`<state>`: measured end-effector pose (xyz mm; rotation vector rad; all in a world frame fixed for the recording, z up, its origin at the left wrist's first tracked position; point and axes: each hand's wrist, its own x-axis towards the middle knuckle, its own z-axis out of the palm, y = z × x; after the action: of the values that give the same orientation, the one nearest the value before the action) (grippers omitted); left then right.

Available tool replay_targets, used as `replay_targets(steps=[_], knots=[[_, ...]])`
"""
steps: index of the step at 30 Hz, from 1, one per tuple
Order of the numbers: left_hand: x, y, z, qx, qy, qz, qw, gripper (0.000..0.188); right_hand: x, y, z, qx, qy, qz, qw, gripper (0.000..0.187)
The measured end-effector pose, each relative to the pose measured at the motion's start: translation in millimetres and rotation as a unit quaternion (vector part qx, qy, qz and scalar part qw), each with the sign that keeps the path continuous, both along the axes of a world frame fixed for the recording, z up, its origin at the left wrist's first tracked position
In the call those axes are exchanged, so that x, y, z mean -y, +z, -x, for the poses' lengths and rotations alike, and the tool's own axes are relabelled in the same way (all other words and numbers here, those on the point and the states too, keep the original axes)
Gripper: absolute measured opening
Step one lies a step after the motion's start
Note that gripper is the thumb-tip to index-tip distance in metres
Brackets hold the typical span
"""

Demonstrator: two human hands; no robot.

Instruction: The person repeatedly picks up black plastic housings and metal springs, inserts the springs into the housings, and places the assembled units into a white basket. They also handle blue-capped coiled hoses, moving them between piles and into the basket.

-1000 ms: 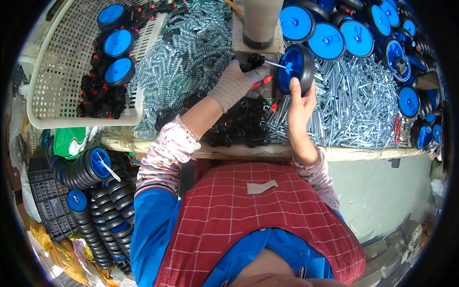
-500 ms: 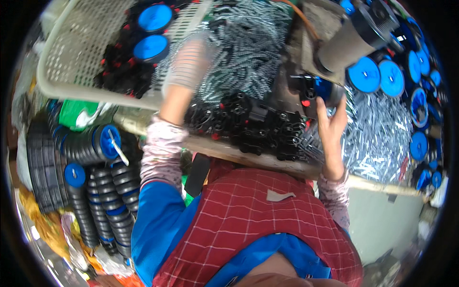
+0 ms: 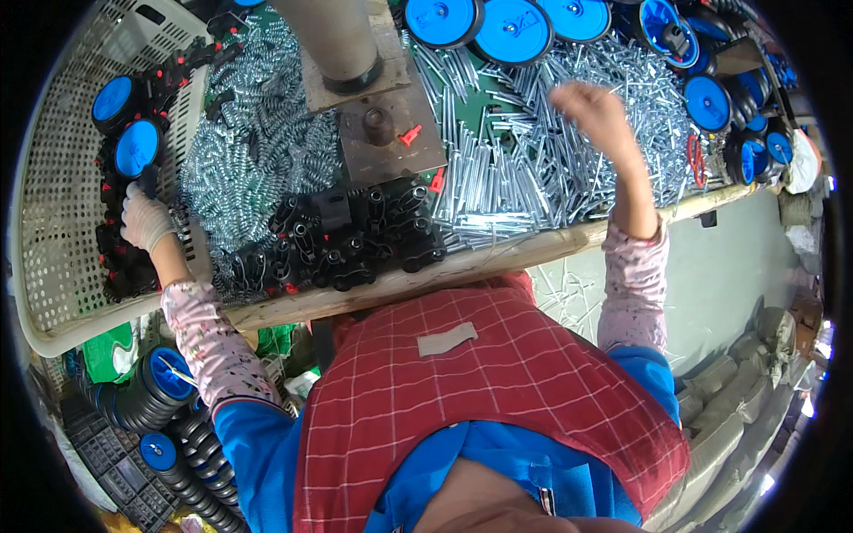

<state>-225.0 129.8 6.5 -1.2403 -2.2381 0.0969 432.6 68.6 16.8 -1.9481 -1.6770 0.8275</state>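
My left hand (image 3: 147, 219), in a pale glove, is at the left inside the perforated basket. Its fingers close on a black plastic bracket (image 3: 149, 181), just below a blue-faced wheel (image 3: 138, 149). Whether bracket and wheel are joined I cannot make out. A second blue wheel (image 3: 113, 102) lies beyond. My right hand (image 3: 597, 115) is raised over the heap of steel pins (image 3: 569, 169), its fingers smeared by motion. Between the hands, the press's metal plate (image 3: 391, 147) carries a round stub and a small red plastic piece (image 3: 410, 135).
The thick press column (image 3: 342, 44) stands at the back middle. Springs (image 3: 258, 133) are heaped left of it, black brackets (image 3: 355, 235) along the wooden front edge (image 3: 400, 280). Blue wheels (image 3: 514, 31) line the back and right. The pale basket (image 3: 44, 293) fills the far left.
The view has swung to the right. My right hand has left the press, where a blue wheel piece sat, and moved over the pins. My left hand has reached into the basket.
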Motion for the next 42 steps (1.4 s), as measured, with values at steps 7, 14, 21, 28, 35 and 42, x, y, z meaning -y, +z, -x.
replay_targets(steps=[7, 14, 21, 28, 35, 42], knots=[[89, 43, -156, 0.07, -0.518, -0.134, 0.842, 0.04, 45, -77, 41, 0.298, 0.069, -0.096, 0.947, 0.02], [132, -5, -255, 0.164, -0.768, -0.127, 0.606, 0.034, 61, 1, 104, -0.134, 0.201, -0.188, 0.952, 0.012], [137, -9, -256, 0.176, -0.77, -0.129, 0.6, 0.026, 55, 40, 140, 0.067, 0.424, -0.316, 0.846, 0.025], [152, -16, -262, 0.268, -0.743, -0.177, 0.587, 0.028, 68, 55, 171, -0.082, 0.542, -0.191, 0.814, 0.097], [137, 24, -227, 0.47, -0.51, 0.072, 0.717, 0.058, 78, 9, 137, 0.008, 0.375, -0.268, 0.887, 0.059], [96, -12, -165, 0.217, -0.356, 0.241, 0.876, 0.039, 66, -61, 106, -0.558, -0.147, -0.166, 0.8, 0.038]])
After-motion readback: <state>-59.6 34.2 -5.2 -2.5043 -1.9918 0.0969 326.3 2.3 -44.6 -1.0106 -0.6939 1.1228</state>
